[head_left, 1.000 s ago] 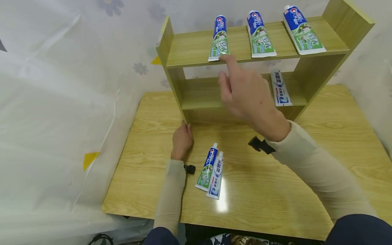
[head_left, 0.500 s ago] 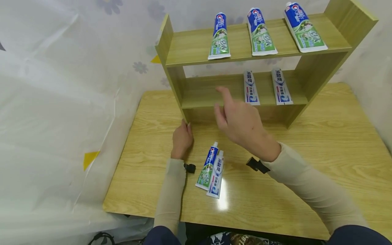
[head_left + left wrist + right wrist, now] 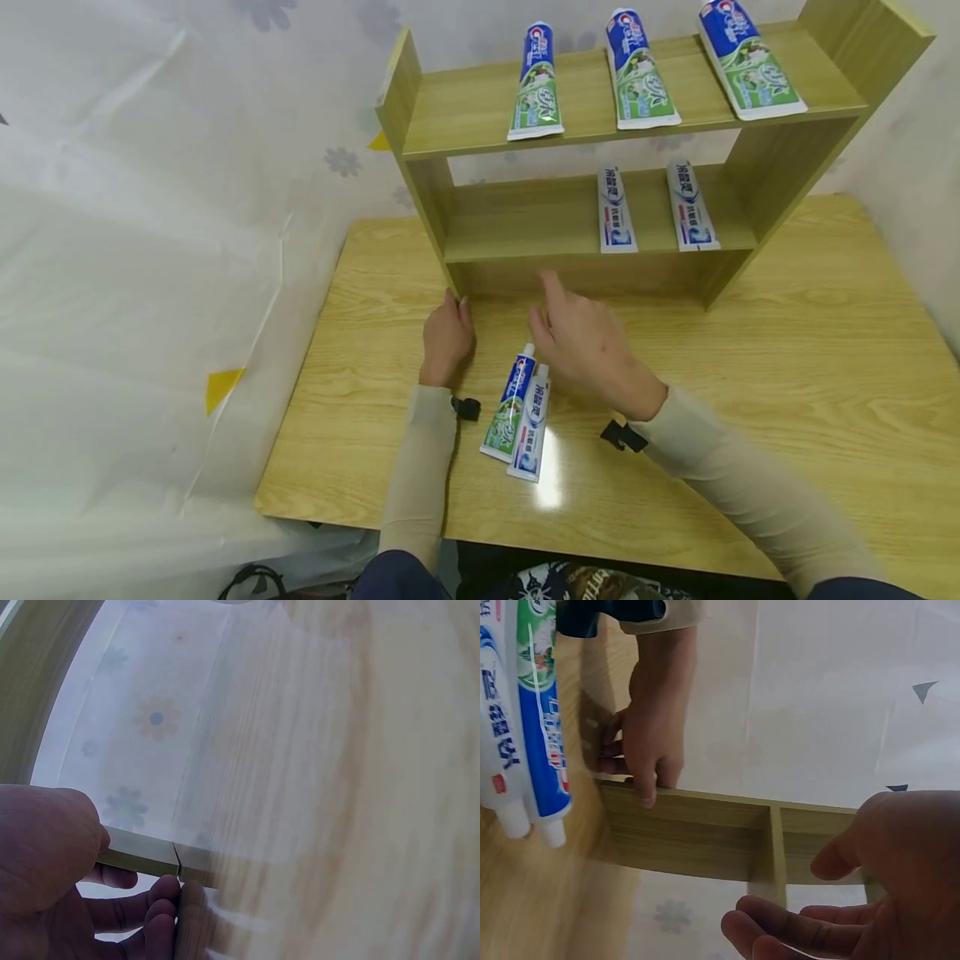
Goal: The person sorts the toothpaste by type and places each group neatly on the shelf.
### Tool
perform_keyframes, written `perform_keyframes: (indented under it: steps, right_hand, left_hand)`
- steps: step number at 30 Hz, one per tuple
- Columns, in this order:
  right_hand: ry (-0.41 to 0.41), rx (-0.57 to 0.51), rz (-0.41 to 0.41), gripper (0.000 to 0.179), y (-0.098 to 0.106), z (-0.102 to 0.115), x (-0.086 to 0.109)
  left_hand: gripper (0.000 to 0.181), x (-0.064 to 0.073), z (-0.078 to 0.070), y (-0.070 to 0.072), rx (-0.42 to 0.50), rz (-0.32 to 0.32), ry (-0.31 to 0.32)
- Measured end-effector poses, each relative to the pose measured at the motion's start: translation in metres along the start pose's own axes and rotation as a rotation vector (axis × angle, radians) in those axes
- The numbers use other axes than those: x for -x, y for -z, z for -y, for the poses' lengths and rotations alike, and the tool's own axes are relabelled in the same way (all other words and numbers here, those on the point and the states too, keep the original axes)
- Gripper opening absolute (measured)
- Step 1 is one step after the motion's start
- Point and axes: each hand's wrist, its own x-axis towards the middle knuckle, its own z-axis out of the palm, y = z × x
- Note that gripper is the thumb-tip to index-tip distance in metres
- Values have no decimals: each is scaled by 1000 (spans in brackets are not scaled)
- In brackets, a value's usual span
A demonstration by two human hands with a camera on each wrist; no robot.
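My left hand point(image 3: 447, 340) pinches the lower left edge of the wooden shelf point(image 3: 525, 223); the left wrist view shows thumb and fingers on either side of the board point(image 3: 139, 851). My right hand point(image 3: 592, 342) hovers over the table before the shelf, holding nothing, fingers loosely bent. Close to its thumb lie a blue-green toothpaste tube point(image 3: 510, 407) and a white toothpaste tube point(image 3: 532, 429), side by side and touching. Three blue-green toothpaste tubes, left point(image 3: 537, 83), middle point(image 3: 640, 71) and right point(image 3: 752, 62), lie on the top tier. On the middle tier are two white toothpaste tubes point(image 3: 617, 212), point(image 3: 692, 208).
The wooden table point(image 3: 810, 400) extends to the right of my arm. Flower-patterned sheeting point(image 3: 247, 167) hangs behind the shelf and to the left, with a yellow patch point(image 3: 222, 390) on it. The person sits at the table's front edge.
My right hand has left the lower end of the top tier's left tube and come down and back towards the loose tubes. The left hand keeps its hold on the shelf.
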Motion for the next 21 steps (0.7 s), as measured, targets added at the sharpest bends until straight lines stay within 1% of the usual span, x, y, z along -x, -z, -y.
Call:
perform_keyframes:
  steps: [5,11,13,17,21]
  right_hand:
    - [-95,-79,92,53,-18,-15,11]
    - [-174,-202,175,53,-38,-30,23]
    - [-194,-240,195,54,-42,-34,27]
    - [-209,-327,216,53,-51,-43,34]
    - [-234,-403,257,52,-59,-53,40]
  left_hand:
    - [40,0,2,-2,0,-12,-8]
    - [40,-2,4,-3,-8,-24,-17]
    - [40,-3,4,-4,-4,-22,-15]
    - [40,-4,4,-4,8,-23,-17]
    - [42,-3,5,-5,2,-31,-26]
